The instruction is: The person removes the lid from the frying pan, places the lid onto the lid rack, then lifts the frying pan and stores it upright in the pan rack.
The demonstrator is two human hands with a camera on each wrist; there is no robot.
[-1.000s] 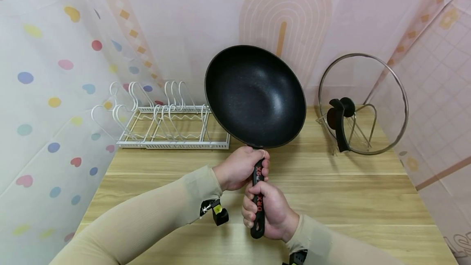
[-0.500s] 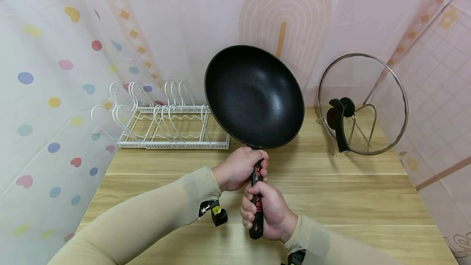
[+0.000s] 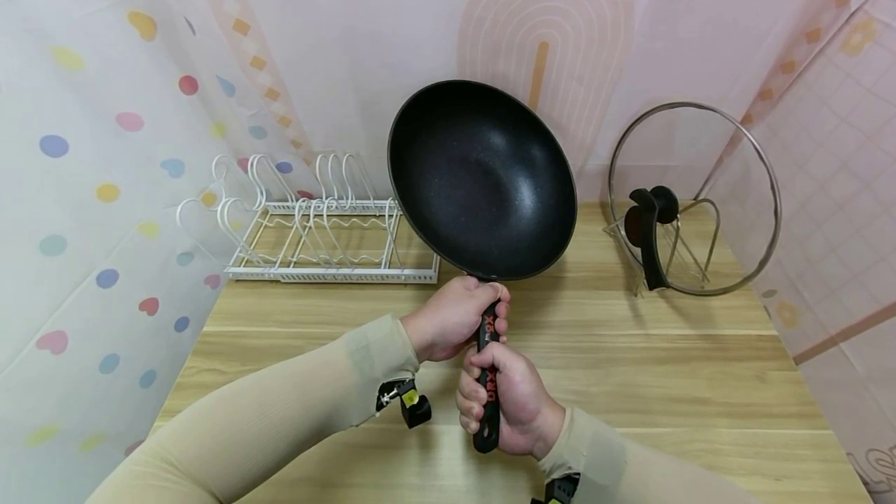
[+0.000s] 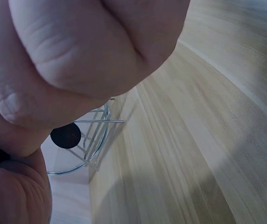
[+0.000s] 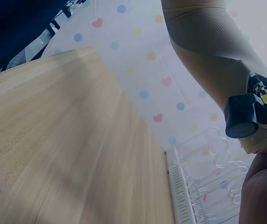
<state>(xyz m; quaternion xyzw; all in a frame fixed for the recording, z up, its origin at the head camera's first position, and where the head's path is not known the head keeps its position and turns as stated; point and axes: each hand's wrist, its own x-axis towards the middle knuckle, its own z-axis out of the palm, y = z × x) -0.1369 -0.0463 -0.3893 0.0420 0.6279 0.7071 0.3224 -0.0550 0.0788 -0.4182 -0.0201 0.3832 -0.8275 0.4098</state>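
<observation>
A black wok is held up over the table, tilted so its inside faces me. Its long black handle with red lettering points toward me. My left hand grips the handle close to the pan, thumb lying along the top. Lower down, my right hand wraps the handle near its end. Curled fingers of the left hand fill the upper left of the left wrist view. In the right wrist view, part of a hand shows at the right edge, and the wok is out of sight.
A white wire rack stands on the wooden table, left of the wok. At the right, a glass lid with a black and brown knob leans upright in a small wire stand. Patterned curtains enclose the table's back and sides.
The wok and both hands have shifted very slightly left. The head view has tilted a little, while both hands keep their grip on the handle.
</observation>
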